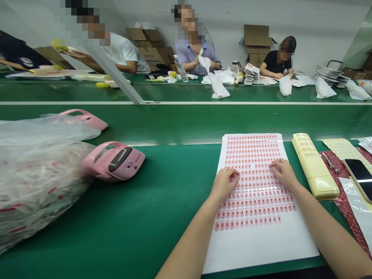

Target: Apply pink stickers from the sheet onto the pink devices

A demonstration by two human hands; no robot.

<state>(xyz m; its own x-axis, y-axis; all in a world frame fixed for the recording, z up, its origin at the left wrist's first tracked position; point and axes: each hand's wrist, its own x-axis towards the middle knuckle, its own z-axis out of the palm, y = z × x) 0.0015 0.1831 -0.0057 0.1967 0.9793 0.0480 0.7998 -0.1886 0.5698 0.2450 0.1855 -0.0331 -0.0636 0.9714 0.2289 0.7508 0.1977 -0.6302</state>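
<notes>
Sticker sheet [258, 248], thin, light, floppy, lying flat on green belt [145, 217]; best lifted by its bare margin. Left hand [224, 185], right hand [285, 174]: both resting on it, fingers loosely curled, gripping nothing.

White sheet [258, 248] w/ rows of pink stickers [255, 201], prob. nail-shaped, flat on belt [145, 217].

Factory packing line

A green conveyor belt [186, 124] runs past workers [192, 58], with cardboard boxes [257, 44] stacked behind.
</notes>
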